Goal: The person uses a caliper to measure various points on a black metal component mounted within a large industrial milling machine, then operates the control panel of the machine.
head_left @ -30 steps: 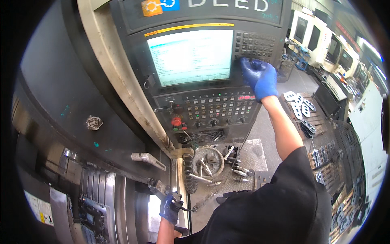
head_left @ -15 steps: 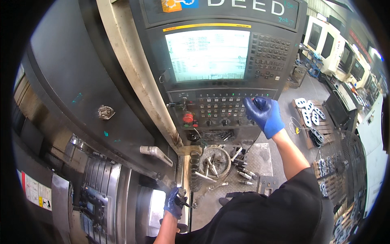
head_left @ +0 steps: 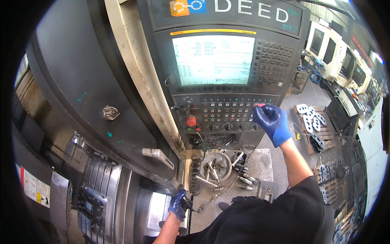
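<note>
My right hand [head_left: 273, 124], in a blue glove, is curled closed at the right end of the button panel [head_left: 227, 110], beside a small red button. Nothing shows in its grip; its fingertips are partly hidden, so whether they press a button I cannot tell. Above the buttons a lit screen [head_left: 213, 61] shows lines of text. Low on the left, my other gloved hand, the left hand [head_left: 177, 205], is closed around a dark air gun [head_left: 187, 199], partly covered by the fingers, by the open side of the machine. A black coiled hose [head_left: 196, 175] hangs close by.
Left stands a dark machine door [head_left: 85, 81] with a pale handle [head_left: 157, 156]; below it is a metal fixture [head_left: 95, 203]. A round tray [head_left: 202, 166] and several tool holders [head_left: 247, 180] lie under the panel. A red stop knob [head_left: 191, 121], a pallet [head_left: 325, 136] and a fan [head_left: 351, 171] are also around.
The whole view has shifted slightly, so things appear a little lower and to the right. Both hands keep nearly the same places and stay closed.
</note>
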The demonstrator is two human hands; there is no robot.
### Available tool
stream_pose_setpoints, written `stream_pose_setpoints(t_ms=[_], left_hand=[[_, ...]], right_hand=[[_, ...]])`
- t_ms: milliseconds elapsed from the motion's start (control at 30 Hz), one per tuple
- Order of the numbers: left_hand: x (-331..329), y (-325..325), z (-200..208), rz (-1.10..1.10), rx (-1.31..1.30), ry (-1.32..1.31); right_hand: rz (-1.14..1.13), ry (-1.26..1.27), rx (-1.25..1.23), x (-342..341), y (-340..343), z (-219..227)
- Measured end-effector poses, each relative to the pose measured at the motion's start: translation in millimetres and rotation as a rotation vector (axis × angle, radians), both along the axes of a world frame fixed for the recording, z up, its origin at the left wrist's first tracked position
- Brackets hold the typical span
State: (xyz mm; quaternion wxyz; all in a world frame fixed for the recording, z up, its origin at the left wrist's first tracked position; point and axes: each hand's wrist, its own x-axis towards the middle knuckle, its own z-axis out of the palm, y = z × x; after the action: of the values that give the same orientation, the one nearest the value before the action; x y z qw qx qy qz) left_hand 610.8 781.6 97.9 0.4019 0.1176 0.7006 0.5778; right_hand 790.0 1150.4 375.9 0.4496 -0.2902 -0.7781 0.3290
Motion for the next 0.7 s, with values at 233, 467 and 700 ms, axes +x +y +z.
stream_pose_setpoints(t_ms=[233,467,700], left_hand=[[-1.7,-1.5,-5.0,0.181,0.183,-0.482],[-6.2,-5.0,-20.4,0.064,0.133,-0.198],[-1.9,0.3,0.0,0.186,0.139,-0.403]], right_hand=[[-0.025,-0.025,0.032,2.0,7.7,-2.1],[-0.021,-0.048,0.051,2.1,4.9,9.1],[-0.024,-0.002,0.023,3.9,8.4,8.8]])
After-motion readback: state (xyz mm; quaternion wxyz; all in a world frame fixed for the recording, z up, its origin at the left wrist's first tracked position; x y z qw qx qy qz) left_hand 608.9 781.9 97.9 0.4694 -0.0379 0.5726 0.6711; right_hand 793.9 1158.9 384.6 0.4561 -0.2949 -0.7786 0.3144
